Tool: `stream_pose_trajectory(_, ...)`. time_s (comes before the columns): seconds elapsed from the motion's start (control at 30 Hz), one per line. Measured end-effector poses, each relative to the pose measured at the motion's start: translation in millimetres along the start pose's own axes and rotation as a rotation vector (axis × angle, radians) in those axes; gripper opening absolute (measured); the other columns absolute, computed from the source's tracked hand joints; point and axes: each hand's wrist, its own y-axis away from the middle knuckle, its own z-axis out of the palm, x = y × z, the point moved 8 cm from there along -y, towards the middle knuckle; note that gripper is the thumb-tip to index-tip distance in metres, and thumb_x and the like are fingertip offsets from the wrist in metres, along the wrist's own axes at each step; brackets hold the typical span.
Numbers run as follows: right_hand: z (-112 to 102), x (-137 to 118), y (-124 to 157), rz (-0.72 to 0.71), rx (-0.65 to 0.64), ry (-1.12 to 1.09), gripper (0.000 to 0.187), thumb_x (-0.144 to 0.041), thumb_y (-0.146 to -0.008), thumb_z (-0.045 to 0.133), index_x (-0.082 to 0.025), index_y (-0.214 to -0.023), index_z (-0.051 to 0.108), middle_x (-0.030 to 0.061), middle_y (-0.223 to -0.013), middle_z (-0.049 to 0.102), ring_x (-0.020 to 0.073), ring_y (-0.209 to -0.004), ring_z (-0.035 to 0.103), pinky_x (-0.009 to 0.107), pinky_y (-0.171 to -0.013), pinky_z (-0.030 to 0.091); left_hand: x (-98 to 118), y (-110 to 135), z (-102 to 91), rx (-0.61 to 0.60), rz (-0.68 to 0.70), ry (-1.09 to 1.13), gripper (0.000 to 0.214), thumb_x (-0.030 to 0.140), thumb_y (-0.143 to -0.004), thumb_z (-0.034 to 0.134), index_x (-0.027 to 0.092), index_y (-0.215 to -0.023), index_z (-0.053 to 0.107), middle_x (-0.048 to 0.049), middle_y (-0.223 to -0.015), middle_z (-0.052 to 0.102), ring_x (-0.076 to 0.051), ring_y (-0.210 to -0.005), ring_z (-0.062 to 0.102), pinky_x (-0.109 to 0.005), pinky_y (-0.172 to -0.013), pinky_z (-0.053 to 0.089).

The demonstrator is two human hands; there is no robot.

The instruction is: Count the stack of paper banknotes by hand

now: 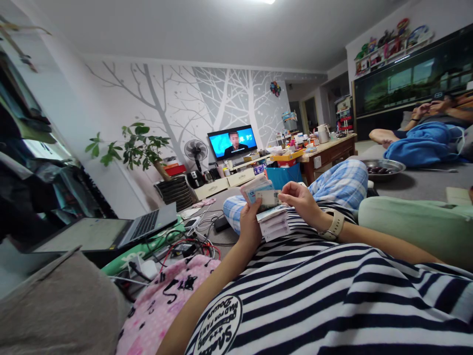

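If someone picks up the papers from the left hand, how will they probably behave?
The papers are probably light and floppy: they look thin, and their lower ends hang below the left hand. They may slide apart, since their edges fan out unevenly.

A living room at home: the television [232, 143] is glowing, a fan [195, 150] and potted plant [139, 154] are standing to its left.
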Motion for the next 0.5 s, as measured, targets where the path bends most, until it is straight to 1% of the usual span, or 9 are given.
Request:
stream_pose_trajectory(0.2, -3.9, 4.3, -3.6, 0.045, 0.056, -0.037, 0.039, -0.050, -0.064, 0.078, -0.018, -0.074, 0.057, -0.0036, -0.061, 0.055, 0.0090, -0.053, 0.044, 0.023, -0.049, 0.032, -0.4, 0.4, 2.9, -0.024, -0.010, 0.016, 0.035, 0.028, -0.064, 0.076, 0.017, -0.096, 0.070, -0.0053, -0.092, 0.074, -0.025, -0.093, 0.068, -0.037, -0.088, 0.049)
stream_pose_trajectory(0.4, -0.4, -0.2, -2.9, 0.023, 0.020, 0.070, 0.041, -0.054, -0.066, 0.075, -0.017, -0.063, 0.057, -0.0035, -0.056, 0.051, 0.0088, -0.052, 0.043, 0.024, -0.049, 0.033, -0.9, -0.1, 4.7, -0.039, -0.008, 0.018, 0.033, 0.028, -0.064, 0.076, 0.018, -0.094, 0.070, -0.0053, -0.093, 0.074, -0.026, -0.093, 0.068, -0.040, -0.089, 0.050)
stream_pose_trajectory(0.5, -0.6, -3.1, -1.8, -0.001, 0.021, 0.123, 0.042, -0.055, -0.069, 0.072, -0.017, -0.063, 0.057, -0.0030, -0.057, 0.051, 0.0092, -0.053, 0.043, 0.024, -0.049, 0.034, -0.5, 0.2, 6.3, -0.063, -0.009, 0.005, 0.034, 0.032, -0.065, 0.076, 0.018, -0.095, 0.070, -0.0061, -0.093, 0.074, -0.028, -0.096, 0.067, -0.040, -0.088, 0.051)
